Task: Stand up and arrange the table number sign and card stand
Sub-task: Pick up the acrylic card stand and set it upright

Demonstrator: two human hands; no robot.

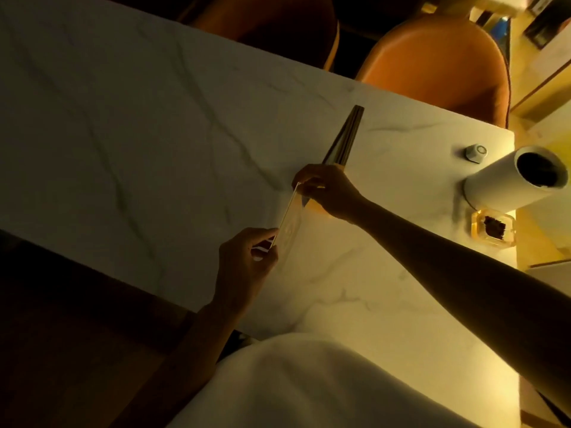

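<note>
Here left hand (244,267) & right hand (327,189) pinch clear card stand (289,222) upright on table (123,134); table number sign (341,137) just beyond.

White grey-veined marble table (154,125), orange chairs (438,66)

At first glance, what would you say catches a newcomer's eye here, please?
Both hands meet mid-table on a thin clear sign: the left hand at its near end, the right hand at its far end. A tall white cylinder stands by the table's right edge, orange chairs beyond.
</note>
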